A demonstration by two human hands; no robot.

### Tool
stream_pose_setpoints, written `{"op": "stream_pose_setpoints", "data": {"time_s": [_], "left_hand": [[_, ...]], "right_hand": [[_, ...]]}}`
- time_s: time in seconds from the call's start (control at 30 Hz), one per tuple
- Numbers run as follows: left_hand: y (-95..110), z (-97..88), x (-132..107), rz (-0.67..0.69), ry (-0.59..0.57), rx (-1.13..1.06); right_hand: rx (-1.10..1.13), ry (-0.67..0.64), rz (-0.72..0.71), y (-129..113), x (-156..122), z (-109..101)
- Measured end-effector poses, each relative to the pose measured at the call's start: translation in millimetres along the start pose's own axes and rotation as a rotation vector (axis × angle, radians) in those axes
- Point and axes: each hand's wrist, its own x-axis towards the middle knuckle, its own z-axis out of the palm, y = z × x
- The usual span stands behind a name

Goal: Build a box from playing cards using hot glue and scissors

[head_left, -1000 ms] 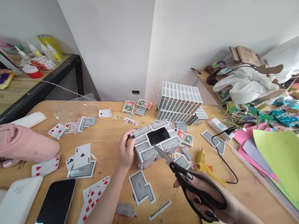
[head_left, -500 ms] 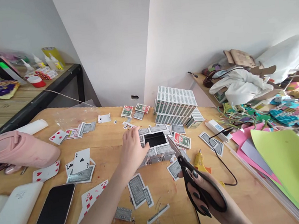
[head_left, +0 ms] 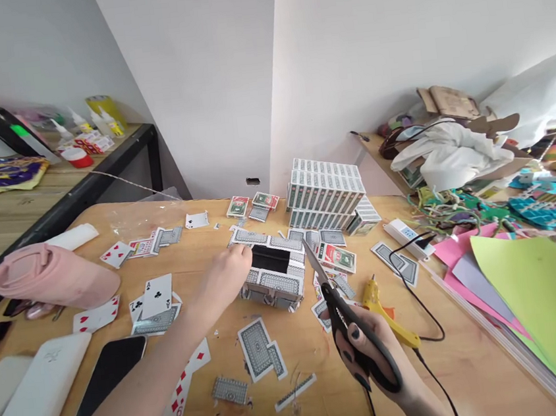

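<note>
A box covered in grey-backed playing cards (head_left: 278,281) stands mid-table, with a dark rectangular opening in its top. My left hand (head_left: 237,265) is closed at the box's left end, fingers curled at the edge of the opening; exactly what they pinch is hidden. Black-handled scissors (head_left: 338,307) are in my right hand (head_left: 366,344), fingers through the loops. Their blades look closed and point up and away, just right of the box. Below the box lie a cut card (head_left: 256,349) and a thin card strip (head_left: 296,391).
Behind the box rises a stack of card packs (head_left: 326,193). A yellow glue gun (head_left: 388,312) with a black cord lies right of the scissors, near a power strip (head_left: 407,235). At left are a pink roll (head_left: 57,277), a phone (head_left: 107,378) and loose cards (head_left: 157,297).
The box has shifted left and turned a little, with my left hand at its left end now curled tighter. The scissors have moved slightly left and down. The view has shifted slightly.
</note>
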Motion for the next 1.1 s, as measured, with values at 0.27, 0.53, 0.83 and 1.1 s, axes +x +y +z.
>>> {"op": "stream_pose_setpoints", "data": {"time_s": [0.27, 0.53, 0.83, 1.1], "left_hand": [[-34, 12.3, 6, 0.188, 0.171, -0.172], [-27, 13.7, 7, -0.131, 0.313, -0.135], [-21, 12.4, 23, -0.392, 0.060, -0.285], [4, 25.3, 26, -0.506, 0.160, -0.170]], "right_hand": [[0.007, 0.006, 0.075, -6, 22, 12], [-0.143, -0.141, 0.148, -16, 50, 20], [-0.217, -0.094, 0.164, -12, 70, 19], [-0.141, -0.149, 0.261, -24, 72, 11]]}}
